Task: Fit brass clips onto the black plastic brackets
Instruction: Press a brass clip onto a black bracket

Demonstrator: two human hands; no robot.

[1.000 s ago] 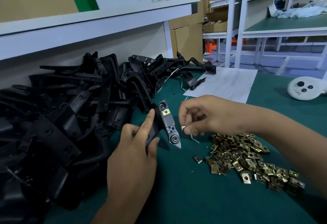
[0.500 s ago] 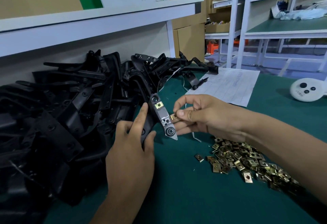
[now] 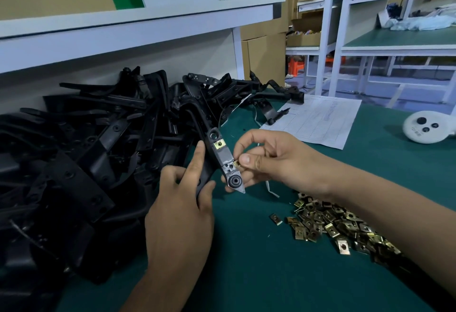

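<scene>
I see the right hand (image 3: pixel 276 161) pinching a single brass clip (image 3: pixel 237 163) between thumb and fingers, the clip touching the right edge of the black plastic bracket (image 3: pixel 220 157) just beside its square slot near the lower end. The left hand (image 3: pixel 183 203) grips that bracket lower down, fingers and thumb curled round its dark stem, while its index finger lies straight up along the bracket's left side. The bracket stands tilted, its top leaning left and away from me, its pointed tip with a round grommet hanging between the two hands above the green table mat (image 3: pixel 246 262). One fitted clip (image 3: pixel 218 144) already sits in the bracket's upper slot, so I count two clips at the bracket: one seated, one held at the edge. To the right, under the right forearm, lies a loose heap of brass clips (image 3: pixel 340 228) on the mat, too many and too overlapped for me to count, with one stray clip (image 3: pixel 276 219) apart at its left. To the left spreads a big pile of black brackets (image 3: pixel 86 151), likewise beyond counting. Farther off rest a printed sheet of paper (image 3: pixel 318 119) and a white round device (image 3: pixel 425 126) with three dark spots. No containers hold any of the parts; all lie straight on the mat.
</scene>
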